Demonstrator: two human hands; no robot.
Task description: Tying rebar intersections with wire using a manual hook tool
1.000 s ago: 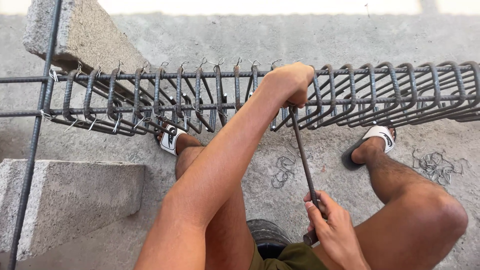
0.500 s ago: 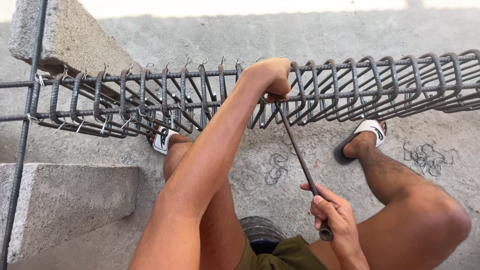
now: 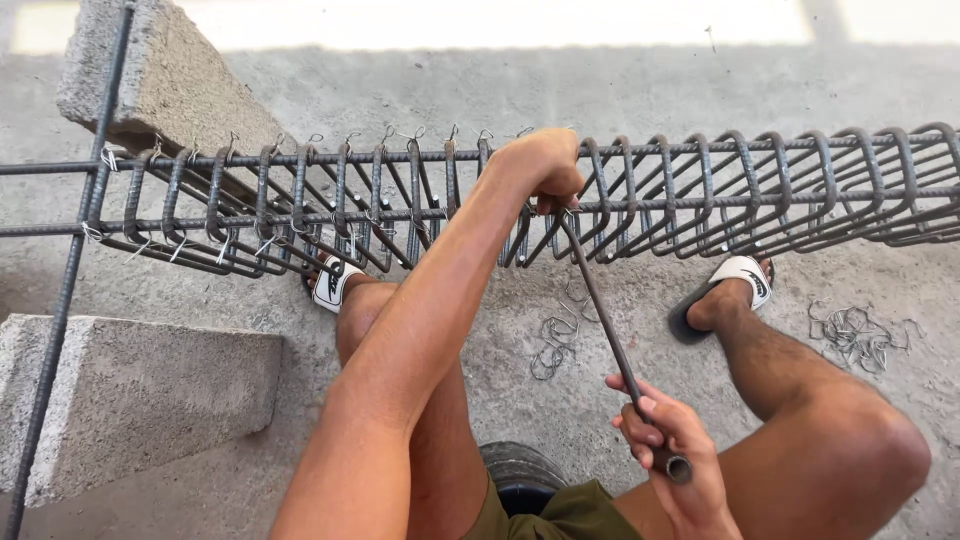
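Observation:
A long rebar cage (image 3: 760, 190) of steel stirrups tied to lengthwise bars runs across the view at knee height. My left hand (image 3: 540, 165) reaches over it and grips a stirrup and bar near the cage's middle. My right hand (image 3: 665, 450) is shut on the handle end of a long metal tying rod (image 3: 600, 310). The rod slants up from that hand, and its tip meets the cage just below my left hand. Thin wire ties stick up from the stirrups on the left half.
Two grey concrete blocks (image 3: 140, 385) (image 3: 150, 80) lie at the left, with a separate rebar (image 3: 70, 270) running across them. Loose wire pieces (image 3: 850, 335) lie on the concrete floor at right and between my sandalled feet (image 3: 740, 280). A dark round seat (image 3: 520, 475) sits under me.
The view has shifted slightly, and my right hand has swung the rod's handle a little to the right and down. My left hand stays on the same stirrup.

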